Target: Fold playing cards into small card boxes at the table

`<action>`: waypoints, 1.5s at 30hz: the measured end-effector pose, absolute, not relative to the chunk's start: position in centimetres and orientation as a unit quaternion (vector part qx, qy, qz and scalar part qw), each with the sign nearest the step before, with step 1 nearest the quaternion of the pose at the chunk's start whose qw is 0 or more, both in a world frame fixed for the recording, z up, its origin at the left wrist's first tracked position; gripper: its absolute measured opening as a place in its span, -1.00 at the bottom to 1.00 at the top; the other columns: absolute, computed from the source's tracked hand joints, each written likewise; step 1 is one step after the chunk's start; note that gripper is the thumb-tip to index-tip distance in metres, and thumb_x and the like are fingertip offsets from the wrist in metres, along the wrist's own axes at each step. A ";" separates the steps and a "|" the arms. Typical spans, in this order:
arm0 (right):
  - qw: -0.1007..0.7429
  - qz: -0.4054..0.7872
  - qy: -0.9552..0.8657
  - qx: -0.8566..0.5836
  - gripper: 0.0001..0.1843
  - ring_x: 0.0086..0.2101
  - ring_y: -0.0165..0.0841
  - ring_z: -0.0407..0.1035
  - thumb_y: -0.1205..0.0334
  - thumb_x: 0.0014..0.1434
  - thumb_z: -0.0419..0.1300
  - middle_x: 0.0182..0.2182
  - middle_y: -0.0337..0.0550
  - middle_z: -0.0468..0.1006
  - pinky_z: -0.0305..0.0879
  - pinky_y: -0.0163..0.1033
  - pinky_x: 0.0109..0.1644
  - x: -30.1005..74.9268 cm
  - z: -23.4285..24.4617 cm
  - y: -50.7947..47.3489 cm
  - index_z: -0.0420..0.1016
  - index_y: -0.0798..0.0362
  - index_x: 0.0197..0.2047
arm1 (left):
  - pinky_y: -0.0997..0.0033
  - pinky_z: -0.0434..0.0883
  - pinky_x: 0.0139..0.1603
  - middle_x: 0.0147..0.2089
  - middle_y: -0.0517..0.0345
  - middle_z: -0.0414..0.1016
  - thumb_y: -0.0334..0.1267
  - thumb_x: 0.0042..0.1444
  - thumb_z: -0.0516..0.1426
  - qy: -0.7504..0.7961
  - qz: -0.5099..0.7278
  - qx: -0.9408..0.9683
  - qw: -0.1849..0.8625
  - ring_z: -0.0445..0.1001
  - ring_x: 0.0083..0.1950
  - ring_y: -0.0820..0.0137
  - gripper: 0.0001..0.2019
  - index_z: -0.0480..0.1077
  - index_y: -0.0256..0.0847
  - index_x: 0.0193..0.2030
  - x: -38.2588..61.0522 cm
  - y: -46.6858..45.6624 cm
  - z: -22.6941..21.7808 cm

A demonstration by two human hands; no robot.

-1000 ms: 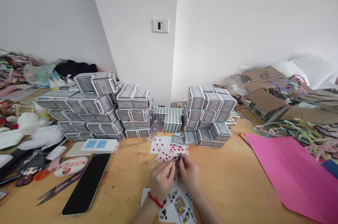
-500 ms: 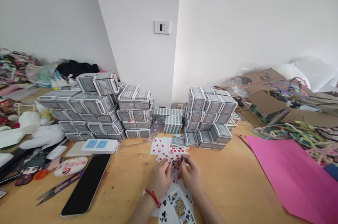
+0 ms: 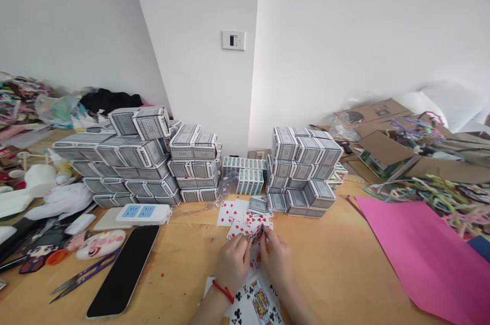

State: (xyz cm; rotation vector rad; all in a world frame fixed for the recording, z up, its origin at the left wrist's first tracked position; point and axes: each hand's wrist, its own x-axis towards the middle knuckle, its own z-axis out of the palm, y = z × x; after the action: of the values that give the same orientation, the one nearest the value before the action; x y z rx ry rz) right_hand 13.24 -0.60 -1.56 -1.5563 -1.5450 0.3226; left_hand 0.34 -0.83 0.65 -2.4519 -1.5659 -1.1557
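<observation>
My left hand, with a red cord at its wrist, and my right hand are pinched on opposite edges of one playing card. Red pips show on the card, which is tilted and looks bent between my fingers. Loose face-up cards lie beyond my hands, among them a diamonds card. Below, between my forearms, lies a king of clubs on other black-suit cards. Just past the loose cards rests a small grey-backed card piece. My fingers hide part of the held card.
Grey card-covered blocks are stacked in a left pile and a right pile, with green-patterned blocks between. At left lie a phone, thread snips and a power strip. A pink sheet lies right.
The card between my hands has come up and tilted, so its red-pip face shows more. My hands have shifted only slightly. The view has moved a little.
</observation>
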 end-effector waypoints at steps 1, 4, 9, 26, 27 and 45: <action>0.456 0.135 -0.620 -0.625 -0.64 -0.50 -0.33 0.41 0.08 0.14 -0.06 -0.48 -0.07 0.54 0.29 -0.31 -0.41 13.2 -1.6 -0.6 0.44 0.08 -0.18 | 0.48 0.22 -0.52 -0.56 0.18 0.31 -0.35 0.16 -0.11 -0.505 -0.373 -0.778 0.007 0.34 -0.53 0.44 -0.76 0.20 -0.18 -0.52 0.4 -0.8 0.6; 0.489 0.200 -0.607 -0.594 -0.64 -0.59 -0.40 0.37 0.06 0.14 -0.05 -0.48 -0.11 0.54 0.30 -0.36 -0.50 13.2 -1.3 -0.5 0.44 0.09 -0.19 | 0.49 0.21 -0.55 -0.58 0.19 0.29 -0.34 0.16 -0.11 -0.525 -0.392 -0.755 0.002 0.33 -0.55 0.45 -0.73 0.16 -0.17 -0.56 0.4 -0.7 0.6; 0.512 0.231 -0.593 -0.577 -0.65 -0.63 -0.41 0.34 0.04 0.11 -0.01 -0.54 -0.16 0.52 0.31 -0.35 -0.54 13.2 -1.1 -0.2 0.47 0.08 -0.23 | 0.51 0.21 -0.57 -0.59 0.20 0.28 -0.32 0.16 -0.12 -0.538 -0.415 -0.734 -0.008 0.32 -0.56 0.47 -0.72 0.12 -0.16 -0.58 0.2 -0.5 0.6; 0.503 0.214 -0.584 -0.600 -0.66 -0.58 -0.38 0.38 0.02 0.10 -0.01 -0.47 -0.14 0.55 0.29 -0.35 -0.49 12.7 -1.4 -0.3 0.46 0.03 -0.24 | 0.50 0.20 -0.59 -0.59 0.19 0.31 -0.34 0.15 -0.12 -0.561 -0.411 -0.717 -0.053 0.34 -0.56 0.43 -0.77 0.13 -0.15 -0.52 0.3 -0.7 0.1; 0.505 0.220 -0.583 -0.597 -0.66 -0.58 -0.38 0.38 0.02 0.09 0.00 -0.48 -0.15 0.55 0.28 -0.35 -0.49 12.6 -1.3 -0.3 0.46 0.04 -0.25 | 0.49 0.20 -0.60 -0.58 0.18 0.32 -0.34 0.16 -0.13 -0.566 -0.409 -0.713 -0.056 0.36 -0.56 0.42 -0.79 0.16 -0.15 -0.49 0.2 -0.7 0.0; 0.460 0.218 -0.628 -0.588 -0.75 -0.61 -0.42 0.25 0.10 0.12 -0.03 -0.62 -0.23 0.38 0.16 -0.38 -0.51 12.7 -0.6 -0.6 0.35 0.06 -0.42 | 0.46 0.09 -0.62 -0.68 0.21 0.31 -0.25 0.18 -0.17 -0.575 -0.339 -0.738 -0.102 0.35 -0.64 0.38 -0.79 0.22 -0.17 -0.36 0.4 -1.1 -0.2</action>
State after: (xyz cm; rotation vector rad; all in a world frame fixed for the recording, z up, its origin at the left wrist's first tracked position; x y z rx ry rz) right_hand 12.72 -0.57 -0.62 -1.4477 -1.5470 0.5361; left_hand 0.40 -1.06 -0.20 -2.4816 -1.9349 -1.1399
